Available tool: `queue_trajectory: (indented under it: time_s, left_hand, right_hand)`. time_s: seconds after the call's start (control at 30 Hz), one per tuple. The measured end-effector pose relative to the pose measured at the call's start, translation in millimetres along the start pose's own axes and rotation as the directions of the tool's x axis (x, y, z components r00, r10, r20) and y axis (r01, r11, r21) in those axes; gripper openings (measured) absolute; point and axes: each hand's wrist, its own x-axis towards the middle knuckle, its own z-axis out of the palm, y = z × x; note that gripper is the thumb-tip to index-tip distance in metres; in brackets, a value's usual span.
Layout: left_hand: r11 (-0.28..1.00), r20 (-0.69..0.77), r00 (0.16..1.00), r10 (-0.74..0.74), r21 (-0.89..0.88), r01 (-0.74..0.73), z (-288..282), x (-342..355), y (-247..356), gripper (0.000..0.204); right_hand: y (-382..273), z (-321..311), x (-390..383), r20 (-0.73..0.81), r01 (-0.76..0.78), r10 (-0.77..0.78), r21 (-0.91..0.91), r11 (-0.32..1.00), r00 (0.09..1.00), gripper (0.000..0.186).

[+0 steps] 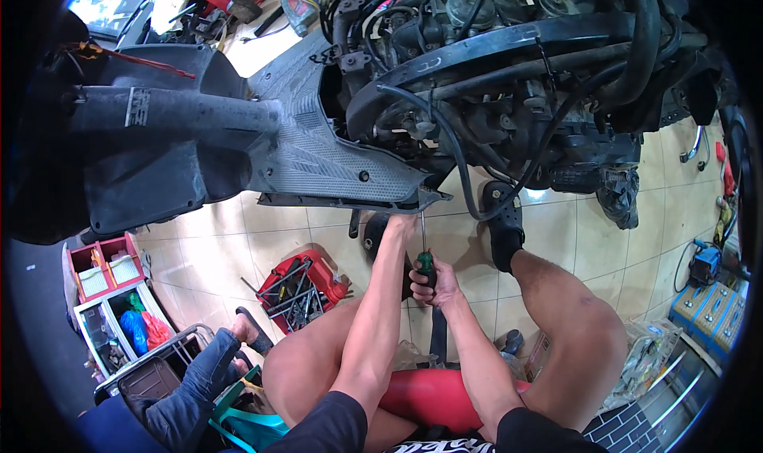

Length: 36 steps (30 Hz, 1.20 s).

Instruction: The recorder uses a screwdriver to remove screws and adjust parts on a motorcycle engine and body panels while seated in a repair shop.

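My right hand (435, 284) is closed around the green and black handle of a screwdriver (426, 264). Its thin shaft points away from me, up to the near edge of a scooter's grey plastic footboard (318, 163). The tip is hidden at that edge. My left hand (403, 225) reaches under the same edge, just left of the shaft, and its fingers are out of sight beneath the panel. Beyond the footboard lies the scooter's bare engine and frame (509, 79), with black hoses and tubes exposed.
A red toolbox (322, 276) full of tools lies open left of my legs. Further left are a drawer cabinet (111, 294) and a seated person's leg in jeans (195, 389). A black hose (461, 167) loops down from the engine. A blue-striped case (707, 314) stands right.
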Motion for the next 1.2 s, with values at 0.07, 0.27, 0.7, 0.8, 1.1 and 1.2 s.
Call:
queue_trajectory:
  time_s: [0.07, 0.27, 0.7, 0.8, 1.1, 1.2]
  left_hand:
    - [0.999, 0.005, 1.000, -0.012, -0.031, 0.012, -0.4, 0.2, -0.6, 0.010]
    - [0.994, 0.017, 0.999, -0.045, -0.094, 0.047, 1.0, 0.8, 3.0, 0.012]
    - [0.999, 0.032, 0.999, -0.011, -0.038, 0.013, 17.7, -5.8, 10.0, 0.013]
    - [0.986, 0.033, 0.999, -0.041, -0.160, 0.046, 20.1, -0.2, 5.6, 0.011]
    - [0.986, -0.003, 1.000, 0.009, -0.166, -0.010, 20.0, 5.4, 1.7, 0.012]
    - [0.981, 0.001, 1.000, 0.022, -0.191, -0.022, 17.0, 3.2, 3.2, 0.021]
  right_hand:
    - [-4.3, -7.1, -0.7, 0.144, -0.125, 0.114, 0.068, 0.990, 0.983, 0.047]
    - [-10.6, -8.6, -2.9, 0.040, -0.054, 0.056, -0.039, 0.998, 0.998, 0.048]
    - [27.3, 14.7, 8.9, -0.351, 0.305, -0.698, -0.713, 0.631, 0.625, 0.038]
    - [37.9, 20.1, 17.1, -0.335, 0.269, -0.799, -0.817, 0.510, 0.499, 0.039]
    - [9.9, 15.0, -24.9, -0.203, 0.028, -0.070, -0.203, 0.979, 0.977, 0.063]
    - [12.5, 3.5, -13.4, -0.013, 0.022, -0.023, -0.069, 0.997, 1.000, 0.060]
